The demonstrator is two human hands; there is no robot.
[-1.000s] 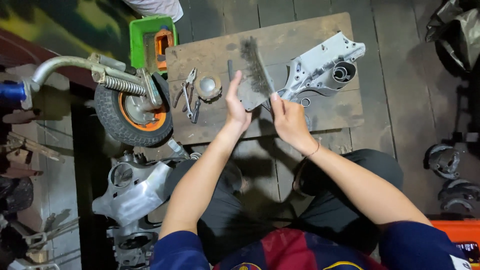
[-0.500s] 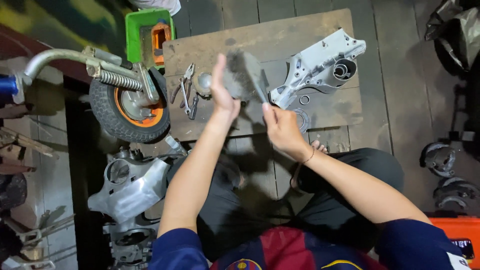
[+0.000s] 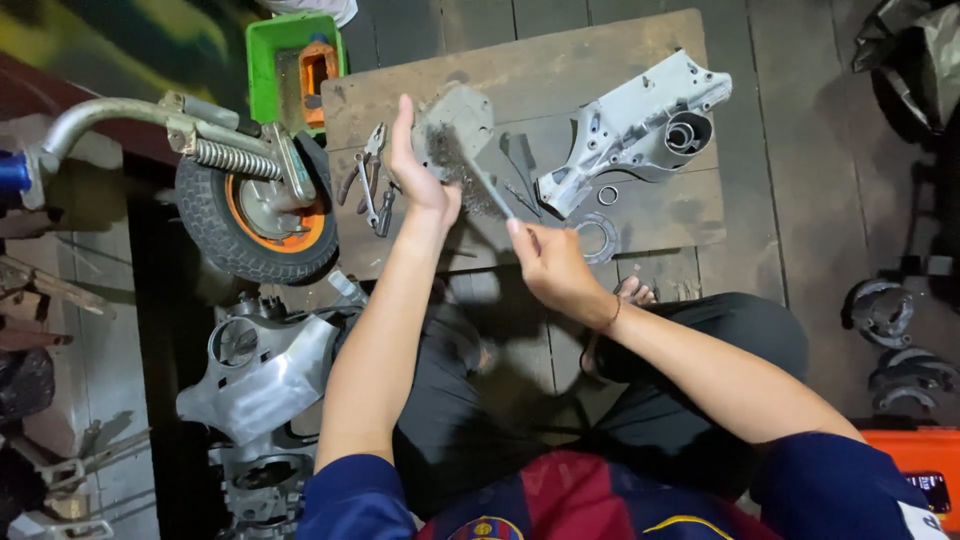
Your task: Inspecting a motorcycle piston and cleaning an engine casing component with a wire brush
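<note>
My left hand [image 3: 415, 178] holds a flat grey metal plate [image 3: 462, 115] upright over a wooden board [image 3: 520, 65]. In my right hand [image 3: 550, 265] is the thin handle of a wire brush [image 3: 478, 180], whose bristles lie against the lower face of the plate. A pale aluminium engine casing [image 3: 640, 125] lies on the board to the right of both hands. Beside it sit a small metal ring [image 3: 607, 195] and a curved metal piece [image 3: 603, 240]. Pliers [image 3: 370, 180] rest on the board just left of my left hand.
A small tyre with an orange rim [image 3: 255, 215], fork and spring stands left of the board. A green box [image 3: 290, 60] sits behind it. A grey metal housing [image 3: 265, 375] lies at lower left. Dark parts [image 3: 885, 310] and an orange box [image 3: 915, 460] are on the right.
Both hands have moved left, away from the engine casing. The plate now stands higher in my left hand, and my right hand has drawn back toward me with the brush.
</note>
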